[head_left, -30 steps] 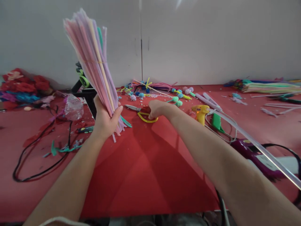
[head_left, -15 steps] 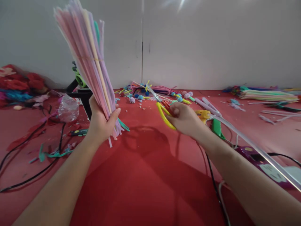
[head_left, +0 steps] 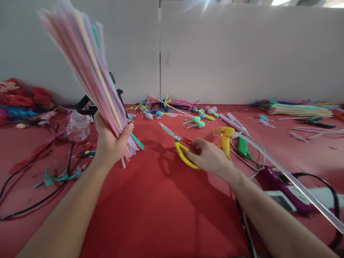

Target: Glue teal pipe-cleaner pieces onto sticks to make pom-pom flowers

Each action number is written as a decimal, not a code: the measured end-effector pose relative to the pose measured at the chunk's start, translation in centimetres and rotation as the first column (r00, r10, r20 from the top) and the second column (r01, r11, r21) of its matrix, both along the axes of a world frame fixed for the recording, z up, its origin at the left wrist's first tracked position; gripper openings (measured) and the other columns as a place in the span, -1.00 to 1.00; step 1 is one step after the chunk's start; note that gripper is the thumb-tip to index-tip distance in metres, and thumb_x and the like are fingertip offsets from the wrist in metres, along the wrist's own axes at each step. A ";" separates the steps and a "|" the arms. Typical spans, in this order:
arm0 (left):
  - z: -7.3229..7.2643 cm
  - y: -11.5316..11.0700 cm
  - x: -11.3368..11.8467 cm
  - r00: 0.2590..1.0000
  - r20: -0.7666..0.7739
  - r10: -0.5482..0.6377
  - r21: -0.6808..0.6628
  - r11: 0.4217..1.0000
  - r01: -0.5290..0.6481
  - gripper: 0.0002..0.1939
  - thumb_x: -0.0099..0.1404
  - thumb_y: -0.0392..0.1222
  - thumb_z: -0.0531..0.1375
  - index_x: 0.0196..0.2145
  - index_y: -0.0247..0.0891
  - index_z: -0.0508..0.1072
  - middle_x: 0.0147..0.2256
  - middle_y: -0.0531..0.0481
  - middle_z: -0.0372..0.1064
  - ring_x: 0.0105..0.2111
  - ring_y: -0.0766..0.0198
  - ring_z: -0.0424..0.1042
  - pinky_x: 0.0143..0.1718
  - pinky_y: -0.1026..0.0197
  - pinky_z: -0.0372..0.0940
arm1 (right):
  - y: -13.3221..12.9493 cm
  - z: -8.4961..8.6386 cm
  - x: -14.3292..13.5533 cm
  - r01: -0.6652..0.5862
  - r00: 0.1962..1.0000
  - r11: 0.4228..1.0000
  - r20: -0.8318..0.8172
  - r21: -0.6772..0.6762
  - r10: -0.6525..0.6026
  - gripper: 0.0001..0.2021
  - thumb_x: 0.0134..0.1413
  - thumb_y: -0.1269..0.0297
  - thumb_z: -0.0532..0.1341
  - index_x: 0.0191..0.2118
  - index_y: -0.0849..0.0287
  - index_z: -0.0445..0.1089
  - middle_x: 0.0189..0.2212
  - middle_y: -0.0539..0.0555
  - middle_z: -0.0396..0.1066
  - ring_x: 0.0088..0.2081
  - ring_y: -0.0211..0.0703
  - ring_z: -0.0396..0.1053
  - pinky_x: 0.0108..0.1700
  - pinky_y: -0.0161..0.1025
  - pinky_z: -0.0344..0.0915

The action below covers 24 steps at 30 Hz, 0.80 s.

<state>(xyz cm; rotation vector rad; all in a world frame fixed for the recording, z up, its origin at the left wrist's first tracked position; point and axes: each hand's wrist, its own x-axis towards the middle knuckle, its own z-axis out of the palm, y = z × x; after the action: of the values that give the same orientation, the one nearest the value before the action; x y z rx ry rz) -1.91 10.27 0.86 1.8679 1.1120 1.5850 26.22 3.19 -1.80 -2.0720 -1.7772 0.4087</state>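
Note:
My left hand [head_left: 110, 143] is closed around the lower part of a thick bundle of pipe cleaners [head_left: 88, 75]. They are mostly pink and lilac, with a cream one and some green among them; a thin band circles the bundle. It leans up and to the left, its top blurred. In my right hand [head_left: 208, 156] is a pair of scissors [head_left: 176, 138] with yellow and red handles, gripped by the handles. The blades look closed or nearly so and point away to the left, above the red tabletop [head_left: 150, 211].
A yellow glue gun [head_left: 225, 138] with a long clear glue stick [head_left: 290, 175] lies right of my hand, near a purple power strip [head_left: 282, 186] and cables. Small pom-pom pieces [head_left: 199, 122] lie at the back. A plastic bottle [head_left: 77, 126] and black stand [head_left: 87, 105] are at left.
The scissors and my right hand have come lower and nearer, uncovering the glue gun and green pom-poms. The pipe cleaner bundle has tipped further left, still in my left hand.

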 end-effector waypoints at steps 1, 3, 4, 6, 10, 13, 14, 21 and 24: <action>0.4 -0.4 0.1 0.998 0.057 -0.001 -0.011 1.000 0.002 -0.51 0.28 -0.11 0.38 0.03 -0.10 0.21 -0.05 0.04 0.39 -0.11 0.18 0.50 0.11 -0.02 0.38 | 0.0 -0.1 -0.1 -0.008 1.000 1.000 -0.004 0.003 0.008 -0.64 0.12 -0.15 0.18 -0.36 0.07 0.27 -0.40 0.07 0.47 -0.38 -0.06 0.39 -0.36 -0.20 0.12; 1.3 -1.3 0.6 0.982 0.188 -0.020 -0.061 0.998 0.032 -0.58 0.25 -0.08 0.39 -0.05 -0.14 0.30 -0.19 0.09 0.45 -0.31 0.25 0.53 -0.17 0.07 0.49 | 0.0 -0.4 -0.2 -0.030 0.999 0.999 -0.040 0.035 0.031 -0.64 0.14 -0.14 0.18 -0.38 0.07 0.24 -0.45 0.05 0.43 -0.42 -0.10 0.33 -0.38 -0.22 0.09; 1.6 -1.7 1.0 0.969 0.243 -0.044 -0.130 0.989 0.078 -0.60 0.22 -0.06 0.40 -0.10 -0.18 0.33 -0.23 0.07 0.47 -0.37 0.25 0.53 -0.27 0.11 0.49 | 0.1 -0.7 -0.2 -0.039 0.996 0.997 -0.076 0.069 0.045 -0.64 0.15 -0.13 0.19 -0.38 0.07 0.24 -0.47 0.05 0.40 -0.44 -0.12 0.31 -0.39 -0.22 0.08; 2.1 -2.4 1.8 0.941 0.331 -0.071 -0.281 0.945 0.170 -0.57 0.12 -0.03 0.44 -0.17 -0.24 0.38 -0.28 0.00 0.52 -0.44 0.22 0.54 -0.43 0.16 0.46 | 0.3 -1.2 0.0 -0.045 0.983 0.986 -0.169 0.158 0.072 -0.65 0.17 -0.10 0.19 -0.37 0.08 0.25 -0.51 0.02 0.34 -0.47 -0.17 0.25 -0.41 -0.23 0.05; 1.4 -2.9 3.5 0.926 0.340 -0.166 -0.475 0.819 0.322 -0.52 0.12 -0.05 0.41 -0.07 -0.27 0.40 -0.26 -0.08 0.54 -0.46 0.20 0.54 -0.48 0.18 0.44 | 0.7 -2.0 0.7 -0.008 0.942 0.942 -0.314 0.334 0.120 -0.63 0.21 -0.13 0.18 -0.35 0.10 0.23 -0.53 -0.01 0.27 -0.48 -0.21 0.17 -0.42 -0.24 0.05; -0.2 -2.5 4.2 0.964 0.203 -0.172 -0.542 0.800 0.257 -0.42 0.17 -0.05 0.39 0.08 -0.32 0.38 -0.14 -0.19 0.53 -0.29 0.08 0.58 -0.29 0.09 0.49 | 0.8 -2.1 1.1 0.023 0.917 0.930 -0.378 0.366 0.126 -0.59 0.18 -0.18 0.19 -0.35 0.11 0.24 -0.51 0.00 0.28 -0.47 -0.20 0.19 -0.41 -0.24 0.09; -0.8 -2.3 4.3 0.980 0.129 -0.152 -0.558 0.806 0.198 -0.37 0.18 -0.07 0.38 0.15 -0.32 0.33 -0.03 -0.26 0.50 -0.18 0.00 0.58 -0.17 0.00 0.51 | 0.8 -2.1 1.2 0.031 0.911 0.933 -0.394 0.357 0.120 -0.57 0.16 -0.20 0.20 -0.34 0.11 0.25 -0.51 0.01 0.29 -0.46 -0.20 0.20 -0.42 -0.24 0.10; -3.4 -1.2 3.5 0.859 -0.508 0.065 -0.219 0.955 -0.202 -0.23 0.18 -0.33 0.27 0.33 -0.32 0.20 0.32 -0.37 0.15 0.35 -0.20 0.16 0.39 -0.21 0.07 | 0.7 -2.2 0.6 0.005 0.887 0.953 -0.442 0.303 0.136 -0.55 0.13 -0.21 0.20 -0.30 0.14 0.32 -0.47 0.05 0.38 -0.45 -0.17 0.27 -0.43 -0.25 0.13; -2.9 -1.6 3.5 0.844 -0.531 0.078 -0.092 0.985 -0.148 -0.53 0.24 -0.29 0.25 0.11 -0.37 0.42 0.19 -0.37 0.32 0.25 -0.19 0.29 0.33 -0.20 0.13 | 0.4 -2.1 -0.2 -0.025 0.882 0.955 -0.444 0.297 0.161 -0.56 0.15 -0.20 0.21 -0.25 0.15 0.34 -0.45 0.06 0.41 -0.44 -0.16 0.30 -0.40 -0.25 0.17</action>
<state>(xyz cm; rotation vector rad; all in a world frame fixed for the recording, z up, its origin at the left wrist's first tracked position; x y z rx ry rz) 1.61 8.64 -2.01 2.2483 1.5367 1.0332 26.03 3.60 -3.92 -1.5338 -1.5405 0.5842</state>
